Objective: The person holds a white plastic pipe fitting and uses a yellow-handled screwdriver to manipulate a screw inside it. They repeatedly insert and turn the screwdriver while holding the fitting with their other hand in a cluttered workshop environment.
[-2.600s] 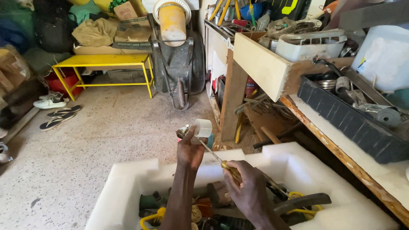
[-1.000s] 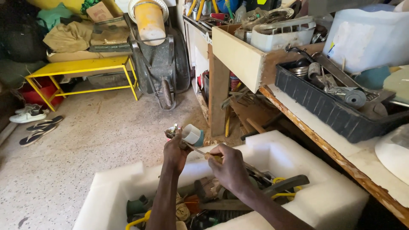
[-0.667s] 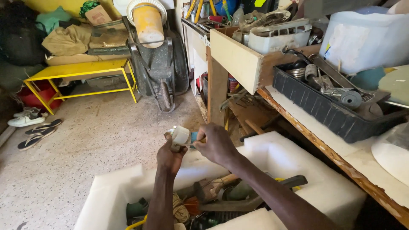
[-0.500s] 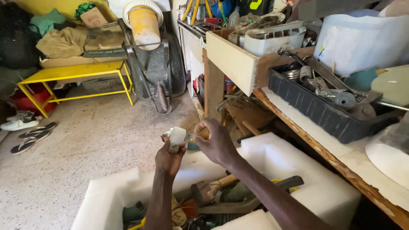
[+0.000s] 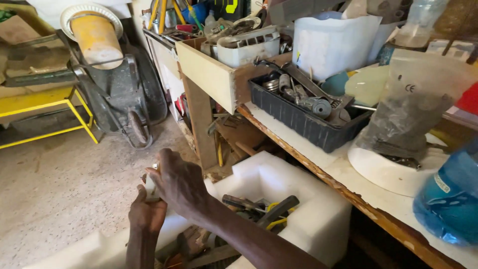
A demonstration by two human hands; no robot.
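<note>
My left hand [image 5: 145, 213] grips a small white fitting [image 5: 151, 186] from below, low in the view. My right hand [image 5: 180, 185] lies over the top of the same piece and covers most of it, so its shape is hard to make out. Both hands hover above a white foam box [image 5: 303, 209] filled with hand tools [image 5: 259, 209], among them dark handles and a yellow-trimmed one.
A wooden workbench [image 5: 318, 159] runs along the right, carrying a black tray of metal parts [image 5: 308, 112], a white bucket [image 5: 333, 42], a grey bag [image 5: 413, 109] and a blue bottle [image 5: 450, 199]. A wheelbarrow [image 5: 117, 94] and yellow table [image 5: 45, 107] stand on the concrete floor at left.
My right hand left the tools in the foam box and came up onto the white fitting held by my left hand. The view has swung right, toward the bench.
</note>
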